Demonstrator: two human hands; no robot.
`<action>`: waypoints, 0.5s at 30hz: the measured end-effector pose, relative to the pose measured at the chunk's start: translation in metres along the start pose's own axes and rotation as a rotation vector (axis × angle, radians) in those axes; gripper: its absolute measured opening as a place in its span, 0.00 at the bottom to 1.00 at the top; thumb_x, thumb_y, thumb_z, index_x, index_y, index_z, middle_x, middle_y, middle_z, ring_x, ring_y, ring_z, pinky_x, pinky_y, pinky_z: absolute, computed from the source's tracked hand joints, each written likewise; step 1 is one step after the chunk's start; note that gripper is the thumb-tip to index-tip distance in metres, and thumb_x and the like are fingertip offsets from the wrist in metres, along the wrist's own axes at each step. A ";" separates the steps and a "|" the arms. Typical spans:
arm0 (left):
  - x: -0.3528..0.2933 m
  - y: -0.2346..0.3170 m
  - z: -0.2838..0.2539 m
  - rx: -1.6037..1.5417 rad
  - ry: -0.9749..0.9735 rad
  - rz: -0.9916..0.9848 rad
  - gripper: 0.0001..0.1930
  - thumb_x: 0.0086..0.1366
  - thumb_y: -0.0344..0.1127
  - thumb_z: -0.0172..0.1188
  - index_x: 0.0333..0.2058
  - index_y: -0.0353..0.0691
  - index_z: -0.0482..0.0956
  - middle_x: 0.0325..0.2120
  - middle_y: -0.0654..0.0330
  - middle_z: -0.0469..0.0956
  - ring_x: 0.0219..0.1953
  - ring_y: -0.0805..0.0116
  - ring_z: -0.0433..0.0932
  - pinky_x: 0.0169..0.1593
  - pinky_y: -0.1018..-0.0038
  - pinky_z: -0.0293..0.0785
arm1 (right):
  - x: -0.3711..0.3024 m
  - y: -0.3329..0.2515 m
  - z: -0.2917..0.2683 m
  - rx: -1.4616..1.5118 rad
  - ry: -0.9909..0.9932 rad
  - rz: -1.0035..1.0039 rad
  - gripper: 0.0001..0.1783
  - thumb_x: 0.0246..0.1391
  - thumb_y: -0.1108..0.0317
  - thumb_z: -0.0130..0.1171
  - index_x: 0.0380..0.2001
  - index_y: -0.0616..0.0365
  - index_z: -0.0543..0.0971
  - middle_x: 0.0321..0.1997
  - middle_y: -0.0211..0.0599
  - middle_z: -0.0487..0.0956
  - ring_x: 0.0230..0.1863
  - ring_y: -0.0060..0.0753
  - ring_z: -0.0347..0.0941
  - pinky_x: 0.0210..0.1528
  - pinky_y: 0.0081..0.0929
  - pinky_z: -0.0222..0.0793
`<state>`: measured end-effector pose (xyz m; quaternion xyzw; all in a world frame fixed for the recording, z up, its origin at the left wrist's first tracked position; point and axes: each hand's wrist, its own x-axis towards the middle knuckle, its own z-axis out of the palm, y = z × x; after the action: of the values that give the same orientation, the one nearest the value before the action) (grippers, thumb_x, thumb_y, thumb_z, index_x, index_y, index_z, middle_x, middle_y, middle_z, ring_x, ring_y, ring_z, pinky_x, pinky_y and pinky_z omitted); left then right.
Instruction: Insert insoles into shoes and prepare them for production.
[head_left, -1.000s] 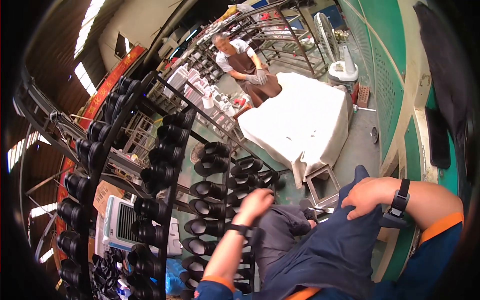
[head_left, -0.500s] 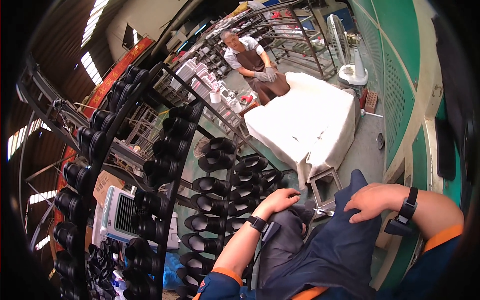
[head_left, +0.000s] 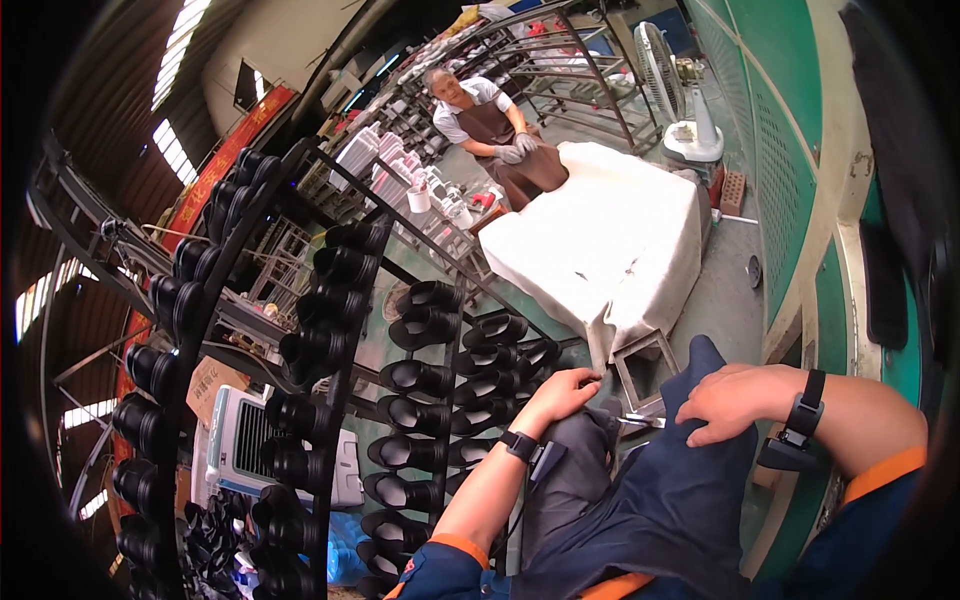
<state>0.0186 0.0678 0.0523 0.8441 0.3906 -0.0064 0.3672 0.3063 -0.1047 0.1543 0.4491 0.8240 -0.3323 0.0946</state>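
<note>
My left hand (head_left: pixel 563 394) rests on my left knee, over grey trousers (head_left: pixel 572 458). Its fingers reach out loosely, and no object shows in them. Draped across my lap and right knee is a dark blue cloth (head_left: pixel 668 490), perhaps an apron. On top of that knee lies my right hand (head_left: pixel 728 402), fingers apart and holding nothing. Each wrist carries a black strap with a small device. Left of my left arm, black shoes (head_left: pixel 412 412) stand in rows on a dark metal rack (head_left: pixel 345 412).
Ahead stands a block-like table under a white cover (head_left: pixel 610 240), with a metal frame (head_left: pixel 645 372) at its near corner. A gloved co-worker in a brown apron (head_left: pixel 490 125) sits behind it. A fan (head_left: pixel 690 140) stands far right, beside green panels (head_left: pixel 785 190). An air cooler (head_left: pixel 255 445) is left.
The surroundings have shifted slightly left and up in the picture as my view turned. Both hands stay resting on my knees. The co-worker's head has turned a little.
</note>
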 end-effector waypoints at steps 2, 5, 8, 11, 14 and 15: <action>0.004 0.005 0.001 0.021 -0.024 0.012 0.22 0.64 0.46 0.56 0.50 0.35 0.79 0.42 0.45 0.82 0.47 0.51 0.82 0.51 0.65 0.75 | 0.001 -0.001 0.002 -0.012 -0.018 0.008 0.31 0.60 0.44 0.52 0.59 0.52 0.74 0.51 0.46 0.80 0.59 0.49 0.72 0.60 0.44 0.66; 0.007 0.003 0.001 0.024 -0.044 0.020 0.22 0.64 0.45 0.57 0.50 0.35 0.79 0.43 0.45 0.82 0.46 0.52 0.82 0.51 0.66 0.75 | -0.001 -0.003 -0.003 -0.023 -0.073 0.043 0.31 0.60 0.44 0.51 0.59 0.52 0.74 0.50 0.46 0.80 0.58 0.50 0.72 0.60 0.44 0.66; 0.003 -0.001 -0.002 0.006 -0.032 0.004 0.22 0.64 0.45 0.57 0.50 0.35 0.79 0.42 0.45 0.82 0.45 0.52 0.82 0.51 0.66 0.75 | 0.000 -0.002 -0.001 -0.035 -0.072 0.032 0.31 0.60 0.44 0.51 0.59 0.52 0.74 0.50 0.46 0.80 0.58 0.50 0.72 0.60 0.43 0.66; -0.003 -0.005 -0.007 0.010 -0.001 -0.007 0.22 0.64 0.45 0.57 0.50 0.36 0.79 0.42 0.45 0.82 0.45 0.52 0.82 0.50 0.66 0.75 | 0.000 -0.002 0.000 -0.029 -0.080 0.048 0.31 0.60 0.44 0.51 0.59 0.52 0.74 0.50 0.46 0.80 0.58 0.50 0.72 0.60 0.43 0.66; -0.011 -0.008 -0.012 0.039 0.024 -0.038 0.19 0.65 0.41 0.58 0.51 0.36 0.79 0.41 0.50 0.83 0.44 0.61 0.82 0.50 0.69 0.75 | 0.001 0.000 0.001 -0.040 -0.058 0.031 0.31 0.60 0.44 0.51 0.59 0.52 0.74 0.50 0.46 0.81 0.58 0.50 0.72 0.60 0.43 0.66; -0.013 -0.011 -0.014 0.029 0.039 -0.040 0.19 0.65 0.41 0.58 0.51 0.36 0.79 0.42 0.50 0.83 0.44 0.61 0.82 0.50 0.69 0.75 | 0.000 -0.001 -0.001 -0.040 -0.065 0.041 0.31 0.60 0.44 0.51 0.59 0.52 0.74 0.50 0.46 0.81 0.58 0.50 0.73 0.60 0.43 0.66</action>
<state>-0.0012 0.0730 0.0595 0.8414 0.4143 -0.0030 0.3471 0.3054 -0.1043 0.1555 0.4528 0.8177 -0.3279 0.1370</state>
